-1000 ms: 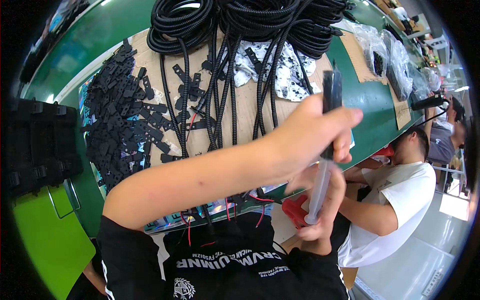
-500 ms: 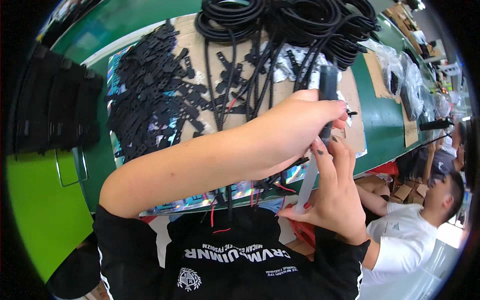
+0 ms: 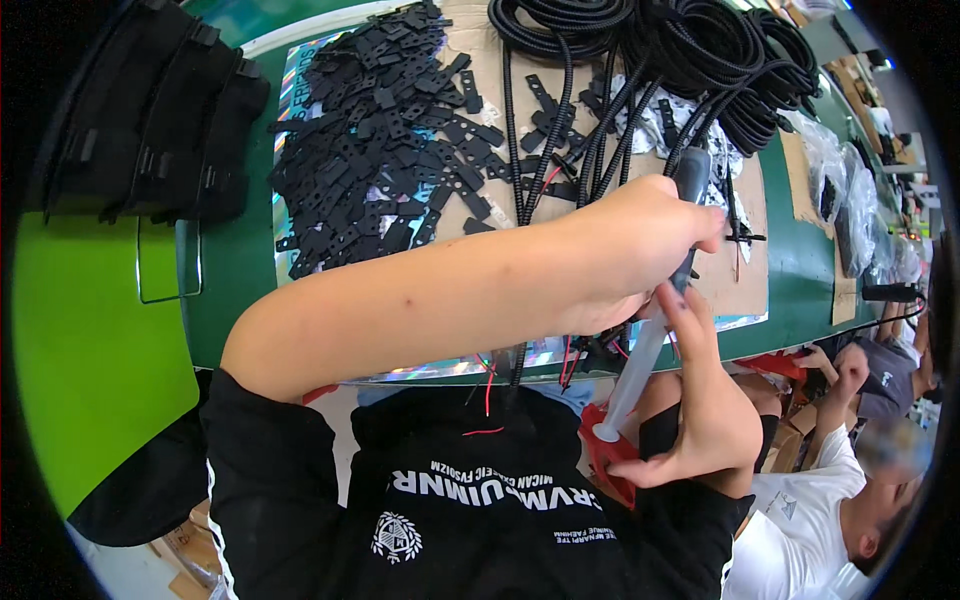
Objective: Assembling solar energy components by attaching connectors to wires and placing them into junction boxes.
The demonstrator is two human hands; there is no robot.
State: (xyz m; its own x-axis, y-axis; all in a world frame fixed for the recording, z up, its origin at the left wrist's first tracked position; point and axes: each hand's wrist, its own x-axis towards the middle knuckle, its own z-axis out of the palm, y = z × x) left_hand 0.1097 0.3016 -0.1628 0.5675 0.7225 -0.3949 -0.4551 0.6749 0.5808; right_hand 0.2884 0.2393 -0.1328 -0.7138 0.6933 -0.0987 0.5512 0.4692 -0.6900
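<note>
Nearest to us, across the black shirt [image 3: 470, 490], we note a red object [image 3: 594, 450], partly covered by the syringe and right hand; its kind we cannot make out. The large syringe [image 3: 637, 372] is held raised at the surface's front edge. Its long axis slants: the plunger's round end points down-left to the body, the dark barrel up-right to the far side. We find its tip hard to make out.

The left hand [image 3: 655, 232] is closed around the barrel, with most fingers hidden behind the wrist. The right hand [image 3: 715, 425] is spread wide alongside the plunger, fingertips at the barrel's lower end, thumb low near the plunger's end; whether the fingertips grip we cannot tell.

The left forearm hides part of the cardboard sheet [image 3: 735, 288] and several conduits. Red wires [image 3: 488, 396] project past the front edge. Beyond, we record a pile of black flat tabs [image 3: 360, 150] and coils of black corrugated conduit [image 3: 705, 50], cut off above. Right of the cardboard, a green strip of surface [image 3: 798, 290] gives room sideways, up to plastic bags [image 3: 855, 215].
</note>
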